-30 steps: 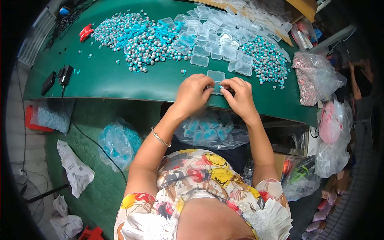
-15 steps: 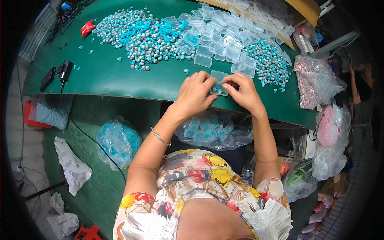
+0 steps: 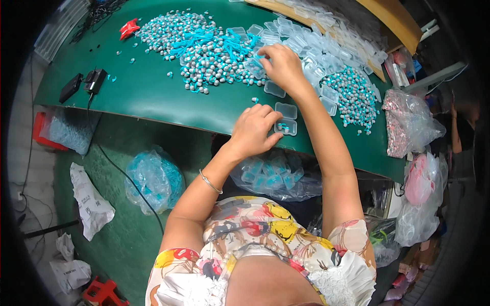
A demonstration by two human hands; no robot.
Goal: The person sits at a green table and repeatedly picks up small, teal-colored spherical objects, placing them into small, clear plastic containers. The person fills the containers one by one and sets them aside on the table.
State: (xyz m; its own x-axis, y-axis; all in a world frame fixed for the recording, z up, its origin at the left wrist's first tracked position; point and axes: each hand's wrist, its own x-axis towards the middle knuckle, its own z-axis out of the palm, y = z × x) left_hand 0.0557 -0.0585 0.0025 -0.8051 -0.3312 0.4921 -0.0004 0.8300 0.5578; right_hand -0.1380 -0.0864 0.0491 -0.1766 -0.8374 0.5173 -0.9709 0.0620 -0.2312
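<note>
A small clear plastic box point(image 3: 287, 110) lies with its lid folded back near the table's front edge, a few grey-and-teal pieces in its lower half. My left hand point(image 3: 255, 128) curls at the box's left side, thumb and forefinger on its edge. Farther off, my right hand point(image 3: 282, 65) reaches over a clear box point(image 3: 253, 66) containing teal cords. Its thumb and forefinger are pinched together at a teal cord, partly hidden by the fingers. Beside that box spreads a heap of grey-and-teal beads point(image 3: 212, 64), with bundled teal cords point(image 3: 196, 42) on top.
Many empty clear boxes point(image 3: 306, 43) are piled at the back right. A second bead heap point(image 3: 352, 97) and a bag of pink pieces point(image 3: 400, 120) lie to the right. Black devices point(image 3: 92, 81) and a red packet point(image 3: 129, 29) are on the left. A filled bag point(image 3: 270, 176) hangs below the table edge.
My right hand has left the open box and moved away to the box of teal cords. My left hand stays at the open box. The whole view has shifted slightly.
</note>
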